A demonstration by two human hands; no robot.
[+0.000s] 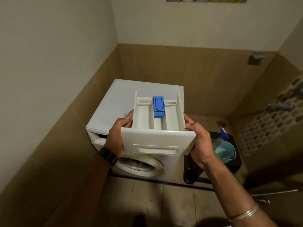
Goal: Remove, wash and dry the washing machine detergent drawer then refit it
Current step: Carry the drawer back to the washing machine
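Head view, the only 1 here: detergent drawer (158,123) is out of the washing machine (114,102) and held in the air above and in front of it, front panel toward the person, open compartments facing up. The left hand (117,136) grips the left end of the front panel, fingers curled round the side wall; the right hand (199,140) grips the right end the same way, thumb over the top edge. Holding it at both ends keeps the long tray level, which probably matters if any water or residue sits in the 3 compartments. A blue insert (158,106) stands in the middle compartment toward the back.

The empty drawer slot (98,136) shows as a dark gap at the machine's upper left front, just behind the left wrist, which wears a dark watch (108,155). The round door (139,163) lies below the drawer. The drawer looks clean and pale inside, but whether it is wet or dry cannot be told.

Right of the machine, a black stool or stand (229,161) carries a light blue tub (227,151) with a spray bottle (220,138) leaning in it, near at hand for cleaning. A tap (278,106) juts from the right wall.

Judging by the open slot and the level, 2-handed carry, the drawer is either just removed or about to be lined up for refitting; the frame alone does not settle which.
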